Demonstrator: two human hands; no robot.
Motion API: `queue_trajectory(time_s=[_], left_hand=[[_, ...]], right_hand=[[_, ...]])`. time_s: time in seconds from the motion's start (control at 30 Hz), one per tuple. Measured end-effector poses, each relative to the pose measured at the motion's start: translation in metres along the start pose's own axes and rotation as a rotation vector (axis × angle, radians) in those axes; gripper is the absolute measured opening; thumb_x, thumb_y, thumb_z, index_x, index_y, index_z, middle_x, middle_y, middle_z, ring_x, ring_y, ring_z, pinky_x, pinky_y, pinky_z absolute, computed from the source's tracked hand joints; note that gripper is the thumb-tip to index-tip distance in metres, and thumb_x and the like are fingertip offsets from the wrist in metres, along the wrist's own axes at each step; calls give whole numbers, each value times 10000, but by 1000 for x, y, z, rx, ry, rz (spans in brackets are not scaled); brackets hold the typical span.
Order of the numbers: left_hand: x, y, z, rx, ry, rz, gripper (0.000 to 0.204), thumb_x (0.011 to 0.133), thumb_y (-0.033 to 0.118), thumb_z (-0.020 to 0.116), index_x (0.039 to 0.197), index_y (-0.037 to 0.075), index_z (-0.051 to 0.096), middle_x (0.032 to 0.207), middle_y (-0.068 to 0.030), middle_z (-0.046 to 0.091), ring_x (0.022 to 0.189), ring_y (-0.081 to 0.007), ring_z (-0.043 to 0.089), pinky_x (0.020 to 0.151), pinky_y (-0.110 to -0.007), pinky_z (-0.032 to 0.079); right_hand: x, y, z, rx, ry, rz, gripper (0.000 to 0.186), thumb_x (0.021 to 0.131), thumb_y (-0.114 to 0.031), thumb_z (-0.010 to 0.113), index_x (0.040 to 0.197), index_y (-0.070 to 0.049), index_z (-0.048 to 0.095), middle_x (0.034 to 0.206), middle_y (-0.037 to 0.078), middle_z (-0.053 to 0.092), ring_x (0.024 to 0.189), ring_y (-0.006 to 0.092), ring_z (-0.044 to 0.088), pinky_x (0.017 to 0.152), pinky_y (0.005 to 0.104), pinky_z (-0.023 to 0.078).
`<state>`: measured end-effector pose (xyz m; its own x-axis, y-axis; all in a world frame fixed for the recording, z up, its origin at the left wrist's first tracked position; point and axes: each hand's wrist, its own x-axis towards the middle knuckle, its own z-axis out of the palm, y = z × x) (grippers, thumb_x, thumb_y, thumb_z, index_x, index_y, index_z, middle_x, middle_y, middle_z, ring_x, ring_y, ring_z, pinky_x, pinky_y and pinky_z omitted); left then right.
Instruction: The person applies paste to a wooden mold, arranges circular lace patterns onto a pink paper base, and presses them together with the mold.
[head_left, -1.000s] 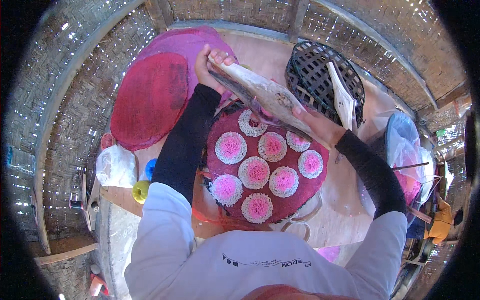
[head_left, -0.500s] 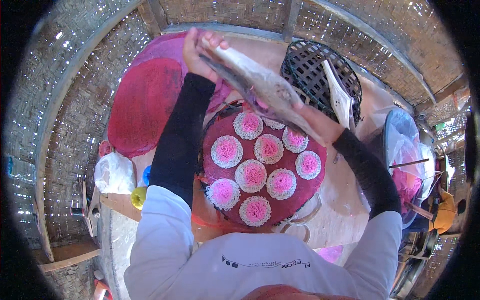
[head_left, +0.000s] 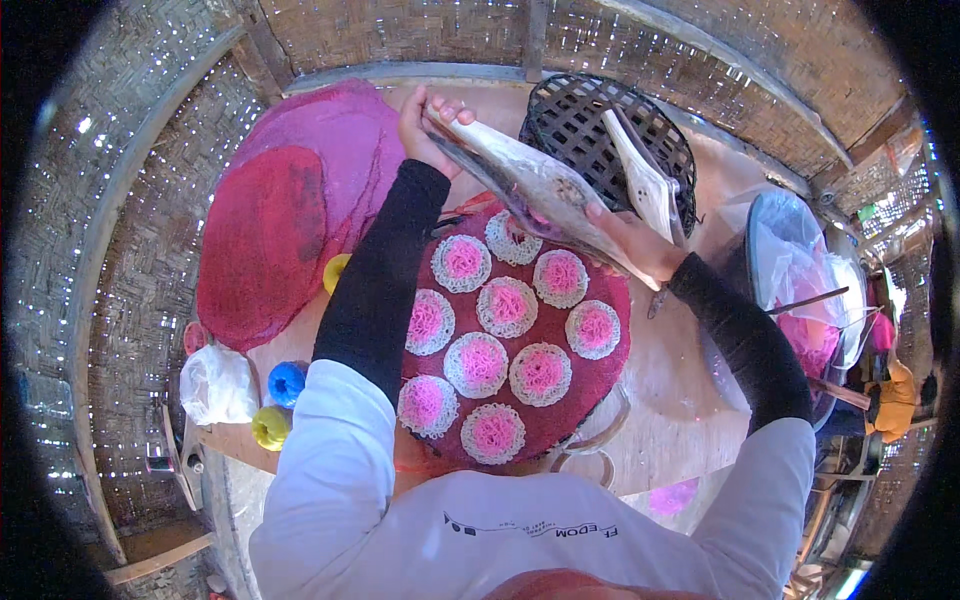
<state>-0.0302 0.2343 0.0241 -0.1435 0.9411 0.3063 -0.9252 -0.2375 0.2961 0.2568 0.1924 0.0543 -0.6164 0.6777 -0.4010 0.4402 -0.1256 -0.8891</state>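
Note:
Both my hands hold a long, pale wooden hand press point(head_left: 525, 175) made of two bars, slanted over the far edge of a round dark-red mat point(head_left: 600, 400). My left hand point(head_left: 428, 132) is closed round its far-left end. Around its near-right end my right hand point(head_left: 638, 245) is wrapped. Some pink stuff shows in the press's middle. Beneath lie several round nests of thin strands, white outside and pink in the centre, such as the nest point(head_left: 476, 365). A nest at the far edge point(head_left: 513, 238) is close under the press and has less pink on top.
A dark woven basket point(head_left: 560, 115) stands at the back, with a second pale wooden tool point(head_left: 648, 185) leaning on it. Red and pink mats point(head_left: 265, 230) are piled at left. Nearby are a white plastic bag point(head_left: 218, 388) and blue and yellow rolls point(head_left: 287, 384). A plastic-lined tub point(head_left: 765, 250) stands right.
The whole view has shifted, so the table things appear further left. Against them, my hands and the press have moved right and slightly nearer. Both hands keep their hold.

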Motion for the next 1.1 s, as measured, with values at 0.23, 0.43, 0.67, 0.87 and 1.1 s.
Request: queue_trajectory(time_s=[0.23, 0.43, 0.67, 0.87, 1.1], left_hand=[[-6, -9, -5, -16, 21, -17, 350, 815, 386, 493, 586, 132, 421, 552, -5, 425, 591, -192, 451, 575, -318, 394], [7, 13, 28, 37, -221, -50, 361, 858, 425, 433, 650, 130, 442, 575, 11, 425, 620, -172, 451, 613, -307, 400], [-29, 44, 162, 1268, -270, 351, 396, 911, 396, 371, 1011, 41, 515, 860, -64, 556, 836, -158, 536, 717, -277, 417], [-149, 52, 151, 1683, 14, 455, 227, 852, 169, 526, 679, 35, 466, 590, 18, 347, 552, -86, 345, 479, -269, 291], [-207, 13, 158, 1758, -361, 723, 380, 688, 61, 650, 1042, 18, 520, 680, -42, 438, 621, -146, 438, 568, -275, 351]], right_hand=[[-5, -6, -15, -103, -57, 102, 709, 789, -662, 399, 849, 17, 594, 615, 24, 521, 506, 83, 467, 414, 212, 374], [-4, -3, 2, -73, 94, -123, 590, 837, -534, 462, 945, 34, 579, 689, 36, 565, 579, 84, 511, 483, 224, 411], [-75, 2, -14, 161, 61, -552, 632, 824, -548, 467, 1061, 38, 503, 891, 89, 570, 730, 127, 555, 638, 257, 486], [-216, 93, 22, 366, 603, -332, 702, 749, -515, 605, 1130, 53, 453, 977, 124, 575, 834, 184, 583, 728, 284, 468], [-286, 160, 95, -186, 1088, -57, 691, 616, -455, 742, 1042, 36, 508, 935, 159, 601, 807, 266, 606, 701, 344, 473]])
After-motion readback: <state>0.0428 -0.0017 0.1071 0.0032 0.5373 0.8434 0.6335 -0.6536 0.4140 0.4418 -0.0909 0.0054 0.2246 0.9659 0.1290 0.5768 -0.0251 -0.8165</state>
